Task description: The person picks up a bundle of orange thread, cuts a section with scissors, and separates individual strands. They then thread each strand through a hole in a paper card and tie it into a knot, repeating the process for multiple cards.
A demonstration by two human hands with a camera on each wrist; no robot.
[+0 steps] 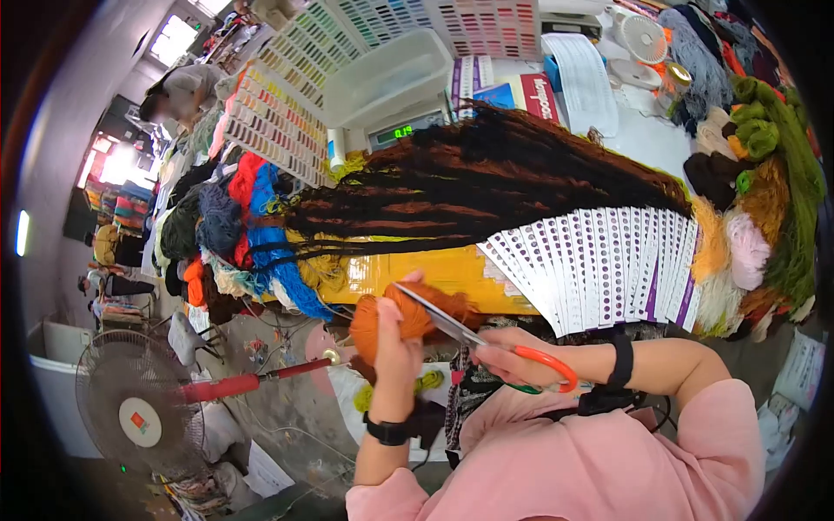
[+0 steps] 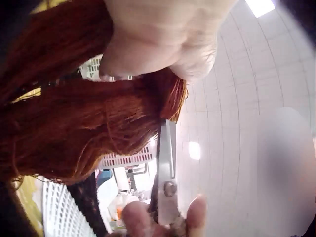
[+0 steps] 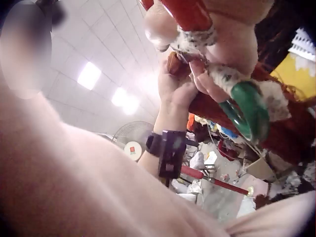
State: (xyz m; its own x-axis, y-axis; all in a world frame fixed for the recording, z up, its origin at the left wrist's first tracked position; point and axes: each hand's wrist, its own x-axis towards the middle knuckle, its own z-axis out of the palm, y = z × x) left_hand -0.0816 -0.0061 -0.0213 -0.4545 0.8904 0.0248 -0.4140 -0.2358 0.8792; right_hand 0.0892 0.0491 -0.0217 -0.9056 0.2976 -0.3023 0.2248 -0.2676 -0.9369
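Note:
Just in front of the body, my left hand (image 1: pixel 396 352) grips a thick hank of rust-orange yarn (image 1: pixel 368 328), its thumb pressed over the bundle. My right hand (image 1: pixel 519 358) holds a pair of scissors (image 1: pixel 445 321) by an orange and a green handle loop, the latter showing in the right wrist view as the green loop (image 3: pixel 256 116), with pale wrapping beside it. The blades cross the hank beside the left thumb. Seen from the left wrist, the scissors (image 2: pixel 168 190) point at the cut-looking end of the yarn (image 2: pixel 64 123), close below the left hand (image 2: pixel 163 39).
Long dark brown yarn (image 1: pixel 486 178) lies across the table, beside fanned white sample cards (image 1: pixel 599 260). Behind stand a digital scale (image 1: pixel 408 132), a clear plastic bin (image 1: pixel 391 78) and colour charts (image 1: pixel 287 122). Coloured hanks (image 1: pixel 217 221) crowd both sides. A floor fan (image 1: pixel 139 382) stands at left.

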